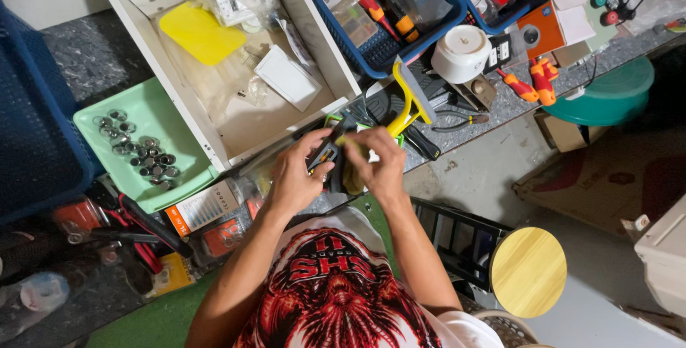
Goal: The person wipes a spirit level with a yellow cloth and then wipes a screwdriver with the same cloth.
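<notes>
A small dark part (pixel 330 156) sits between both hands, held just above the near edge of the table (pixel 514 101). The left hand (pixel 294 176) has its fingers closed round the part's left side, and the right hand (pixel 379 166) pinches a yellowish piece (pixel 355 149) against it (what it is, I cannot tell). Just beyond lies a yellow-handled scraper (pixel 409 101). To the left stands an open white drawer (pixel 236 69), and beside it a green tray (pixel 168 176) of metal rings (pixel 143 151).
</notes>
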